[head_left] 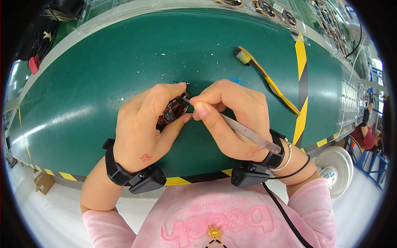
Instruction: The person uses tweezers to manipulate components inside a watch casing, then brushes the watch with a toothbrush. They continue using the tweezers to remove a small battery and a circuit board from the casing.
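Between the fingers and thumb of my left hand (142,120) is a small round dark part (175,109) with thin reddish wires, held just above the green work mat. My right hand (237,113) pinches a flat, slim metal tool (248,133) with a rounded back end. The tool's narrow tip meets the upper right edge of the dark part, near my left index finger. My fingers hide much of the part, and whether the tip grips anything is too small to tell.
A yellow-handled toothbrush (269,80) lies right of my hands, beside a yellow-and-black tape strip (301,82). A blue scrap (235,80) and white crumbs dot the green mat (124,53). Clear trays with round coil parts (264,8) line the far edge. A white fan (337,171) stands at right.
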{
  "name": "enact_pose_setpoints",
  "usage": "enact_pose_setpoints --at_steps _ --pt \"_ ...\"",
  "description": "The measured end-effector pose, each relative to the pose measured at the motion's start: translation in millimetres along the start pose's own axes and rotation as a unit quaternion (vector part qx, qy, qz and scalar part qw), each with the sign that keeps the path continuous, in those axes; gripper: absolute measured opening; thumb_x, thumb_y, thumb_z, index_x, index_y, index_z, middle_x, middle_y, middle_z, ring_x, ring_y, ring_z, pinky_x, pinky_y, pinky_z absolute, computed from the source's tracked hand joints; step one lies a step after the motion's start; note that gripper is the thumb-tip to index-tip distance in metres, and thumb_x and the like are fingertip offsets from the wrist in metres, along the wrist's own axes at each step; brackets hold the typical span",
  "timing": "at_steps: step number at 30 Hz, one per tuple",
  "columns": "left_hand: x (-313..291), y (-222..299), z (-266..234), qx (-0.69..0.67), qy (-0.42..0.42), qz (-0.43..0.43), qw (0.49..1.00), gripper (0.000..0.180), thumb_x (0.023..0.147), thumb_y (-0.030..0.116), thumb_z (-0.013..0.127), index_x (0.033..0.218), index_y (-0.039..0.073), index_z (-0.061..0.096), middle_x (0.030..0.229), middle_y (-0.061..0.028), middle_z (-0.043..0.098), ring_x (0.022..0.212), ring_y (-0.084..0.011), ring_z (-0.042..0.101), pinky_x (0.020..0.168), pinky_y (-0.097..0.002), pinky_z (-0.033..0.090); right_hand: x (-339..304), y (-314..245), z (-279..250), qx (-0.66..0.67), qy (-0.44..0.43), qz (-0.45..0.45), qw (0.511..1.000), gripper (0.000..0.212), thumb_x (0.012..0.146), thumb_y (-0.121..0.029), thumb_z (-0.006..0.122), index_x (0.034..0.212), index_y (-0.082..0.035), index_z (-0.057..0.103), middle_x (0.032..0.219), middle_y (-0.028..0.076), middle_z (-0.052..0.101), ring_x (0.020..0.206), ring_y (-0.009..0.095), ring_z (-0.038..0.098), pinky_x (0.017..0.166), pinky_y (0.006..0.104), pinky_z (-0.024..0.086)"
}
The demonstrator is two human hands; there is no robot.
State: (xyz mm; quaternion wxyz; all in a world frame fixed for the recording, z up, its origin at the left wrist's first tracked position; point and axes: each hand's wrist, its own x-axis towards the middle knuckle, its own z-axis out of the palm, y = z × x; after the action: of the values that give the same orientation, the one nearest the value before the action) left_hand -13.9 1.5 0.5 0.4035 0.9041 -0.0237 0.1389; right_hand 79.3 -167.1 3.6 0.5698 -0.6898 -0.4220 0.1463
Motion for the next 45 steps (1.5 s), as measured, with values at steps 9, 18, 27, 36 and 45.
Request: enact_pose_setpoints --at_steps 9,18,27,36,45 --pt "0 -1 0 0.001 -0.004 0.0 1.0 0.047 0.069 -0.002 0.077 0.113 0.004 0.06 0.092 -0.0134 0.066 0.074 -0.0312 0.064 0.064 -0.0358 0.051 0 4 2 -0.035 0.011 -0.068 0.997 0.006 0.086 0.001 0.067 0.091 0.003 0.065 0.078 0.013 0.067 0.063 0.023 0.066 0.056 0.0298 0.051" --pt "-2 0 0 -0.015 -0.004 -0.028 0.999 0.046 0.071 0.001 0.078 0.113 0.004 0.059 0.094 -0.0126 0.066 0.074 -0.0292 0.065 0.064 -0.0336 0.052 -2 5 1 -0.072 -0.012 -0.108 0.991 0.007 0.085 0.002 0.068 0.092 0.003 0.066 0.077 0.013 0.067 0.063 0.023 0.064 0.055 0.0292 0.05" --pt "-5 -5 4 -0.045 0.026 -0.063 0.997 0.047 0.069 0.006 0.081 0.111 0.008 0.061 0.084 -0.0075 0.067 0.065 -0.0214 0.065 0.056 -0.0298 0.05 3 7 -9 -0.078 -0.022 -0.069 0.994 0.008 0.085 0.002 0.068 0.093 0.003 0.067 0.078 0.012 0.067 0.062 0.021 0.064 0.055 0.028 0.05" --pt "2 0 -4 -0.003 -0.002 -0.061 0.998 0.037 0.067 0.008 0.078 0.102 0.008 0.065 0.077 -0.004 0.064 0.056 -0.0149 0.059 0.052 -0.0255 0.047 8 17 -16 -0.087 -0.048 -0.07 0.993 0.012 0.083 -0.002 0.072 0.095 -0.001 0.07 0.082 0.01 0.069 0.069 0.021 0.066 0.059 0.0279 0.051" --pt "0 -3 -5 -0.023 -0.007 -0.058 0.998 0.038 0.067 0.006 0.077 0.104 0.007 0.065 0.078 -0.0053 0.064 0.056 -0.0139 0.057 0.05 -0.0247 0.045 12 21 -20 -0.073 -0.071 -0.078 0.992 0.011 0.084 -0.003 0.072 0.096 -0.003 0.071 0.086 0.009 0.07 0.073 0.021 0.067 0.062 0.0271 0.052"
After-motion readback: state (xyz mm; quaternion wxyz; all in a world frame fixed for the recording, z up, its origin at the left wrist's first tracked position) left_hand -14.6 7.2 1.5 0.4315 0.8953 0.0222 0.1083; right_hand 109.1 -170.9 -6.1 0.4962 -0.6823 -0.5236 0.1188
